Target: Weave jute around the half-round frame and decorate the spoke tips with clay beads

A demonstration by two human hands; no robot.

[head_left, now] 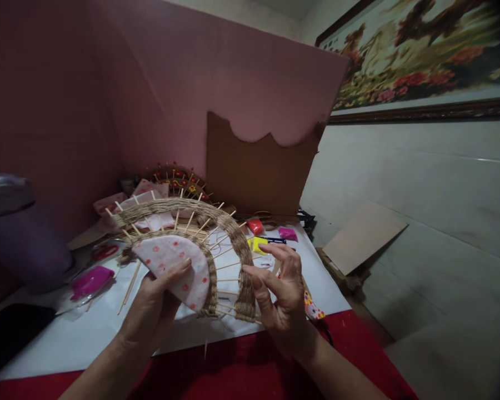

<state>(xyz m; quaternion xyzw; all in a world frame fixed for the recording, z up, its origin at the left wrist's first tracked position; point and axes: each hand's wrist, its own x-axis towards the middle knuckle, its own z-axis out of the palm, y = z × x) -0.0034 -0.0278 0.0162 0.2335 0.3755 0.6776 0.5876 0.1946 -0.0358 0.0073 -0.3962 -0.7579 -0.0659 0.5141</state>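
My left hand [153, 303] is closed on a half-round woven fan [245, 250], its thumb lying across the pale cloth centre [158, 258] with small red and orange flowers. Thin wooden sticks [229, 265] radiate from the centre through an inner and an outer band of braided brown twine. At the fan's right side, my right hand [285, 300] has its index fingertip on the outer band, with the thumb close beside it in a loose pinch. The sticks' tips poke out past the outer band. The fan is held tilted above the white sheet.
A white sheet [37, 347] covers part of a red table surface [216, 366]. Around the fan lie red-handled scissors [104, 251], magenta packets [92, 282], a yellow packet [256, 244] and a red packet [255, 225]. Behind stand a decorated fan [179, 180] and brown cardboard [258, 178].
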